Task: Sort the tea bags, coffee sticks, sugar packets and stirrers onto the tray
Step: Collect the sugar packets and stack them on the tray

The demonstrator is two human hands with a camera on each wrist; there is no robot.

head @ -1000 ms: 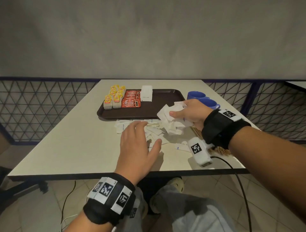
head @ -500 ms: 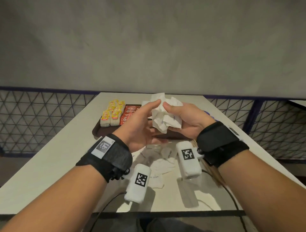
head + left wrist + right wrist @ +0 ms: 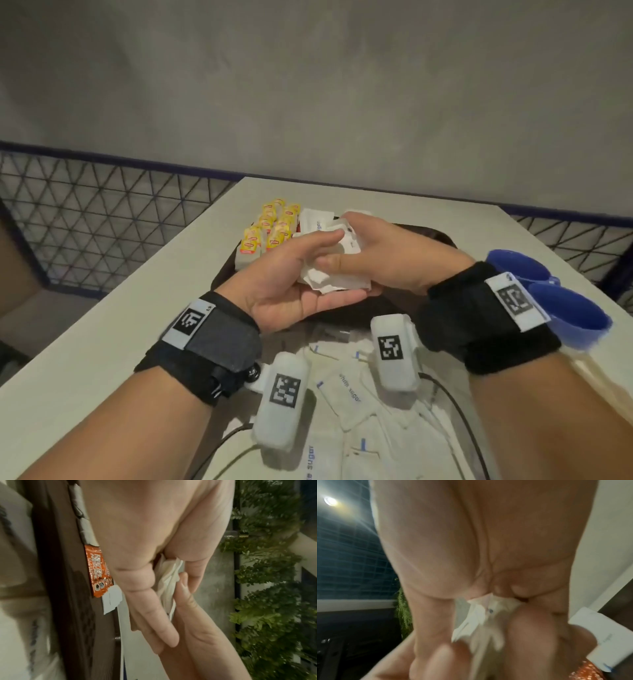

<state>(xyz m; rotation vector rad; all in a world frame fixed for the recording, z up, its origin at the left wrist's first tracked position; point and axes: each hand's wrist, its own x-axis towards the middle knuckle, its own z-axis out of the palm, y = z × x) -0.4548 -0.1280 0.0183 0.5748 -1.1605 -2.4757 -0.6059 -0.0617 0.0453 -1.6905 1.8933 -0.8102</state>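
table [image 3: 102,318] | tray [image 3: 442,236]: tea bags [image 3: 270,228], coffee sticks [image 3: 100,572] | both hands [image 3: 342,263] grip sugar packets [image 3: 330,274]

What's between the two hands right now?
A bunch of white sugar packets, gripped between left hand and right hand; clearest in the head view.

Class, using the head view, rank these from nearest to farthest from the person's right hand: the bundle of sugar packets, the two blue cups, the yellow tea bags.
1. Bundle of sugar packets: held in the right hand, with the left hand under it.
2. Blue cups: on the table, right of the wrist.
3. Yellow tea bags: on the tray's far left, beyond the left hand's fingers.
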